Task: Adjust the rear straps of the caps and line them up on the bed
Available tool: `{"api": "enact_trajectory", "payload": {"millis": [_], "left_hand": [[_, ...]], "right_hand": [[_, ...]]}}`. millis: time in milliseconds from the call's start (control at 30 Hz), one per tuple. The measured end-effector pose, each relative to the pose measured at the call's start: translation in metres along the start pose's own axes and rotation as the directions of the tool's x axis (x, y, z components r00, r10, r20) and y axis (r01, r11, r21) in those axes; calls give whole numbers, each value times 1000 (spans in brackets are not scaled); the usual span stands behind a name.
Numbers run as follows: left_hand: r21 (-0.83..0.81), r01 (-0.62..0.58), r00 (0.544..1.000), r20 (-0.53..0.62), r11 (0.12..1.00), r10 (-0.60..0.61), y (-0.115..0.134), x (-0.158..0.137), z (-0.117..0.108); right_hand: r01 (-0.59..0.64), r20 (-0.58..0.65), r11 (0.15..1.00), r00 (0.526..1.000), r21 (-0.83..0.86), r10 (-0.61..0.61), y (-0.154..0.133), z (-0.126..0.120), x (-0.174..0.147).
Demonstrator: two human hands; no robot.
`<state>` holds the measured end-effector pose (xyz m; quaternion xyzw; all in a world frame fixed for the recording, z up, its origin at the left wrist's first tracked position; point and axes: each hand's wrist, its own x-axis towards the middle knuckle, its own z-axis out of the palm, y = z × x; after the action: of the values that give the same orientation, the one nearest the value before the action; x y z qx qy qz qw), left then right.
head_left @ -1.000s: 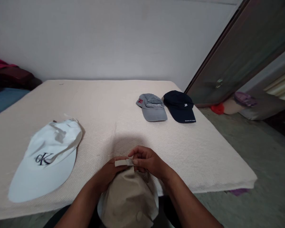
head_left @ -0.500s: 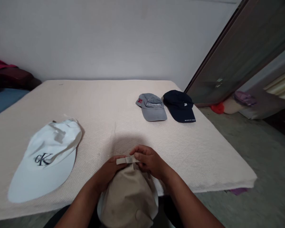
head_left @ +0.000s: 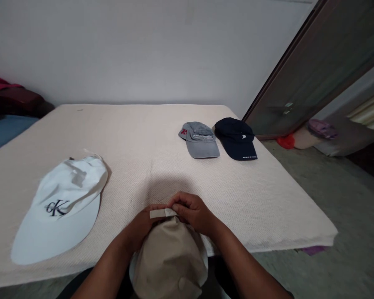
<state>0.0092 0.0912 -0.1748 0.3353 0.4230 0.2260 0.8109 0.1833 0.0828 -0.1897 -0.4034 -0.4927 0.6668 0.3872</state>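
Since the head cam has that beige fabric cap (head_left: pixel 168 261) at the near edge of the cream cloth-covered table (head_left: pixel 127 128), you can see the right hand (head_left: pixel 191 214) pinching its pale strap (head_left: pixel 157 214); left hand's (head_left: pixel 143 224) behind, can't tell its grip. Probably light, floppy: hold the strap.

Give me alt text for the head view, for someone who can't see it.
A person's left hand and right hand grip a tan cap at its strap, by the near edge of a cream cloth. A white cap lettered CK lies to the left; farther back, to the right, sit a gray cap and a navy cap.
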Motion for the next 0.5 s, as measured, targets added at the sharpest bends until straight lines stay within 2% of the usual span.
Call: {"api": "enact_trajectory", "payload": {"millis": [100, 200, 333, 500], "left_hand": [[24, -59, 995, -81, 998, 60, 0, 1, -1], [27, -117, 987, -106, 993, 119, -2, 4, -2], [-18, -139, 985, -104, 990, 136, -1, 4, -3], [-20, -124, 992, -12, 992, 124, 0, 1, -6]], "right_hand": [[4, -14, 998, 1000, -59, -5, 1, -3, 0], [-29, -4, 999, 1000, -29, 29, 2, -5, 1], [-73, 3, 995, 997, 66, 73, 3, -5, 3], [-52, -7, 998, 999, 47, 52, 2, -5, 4]]}}
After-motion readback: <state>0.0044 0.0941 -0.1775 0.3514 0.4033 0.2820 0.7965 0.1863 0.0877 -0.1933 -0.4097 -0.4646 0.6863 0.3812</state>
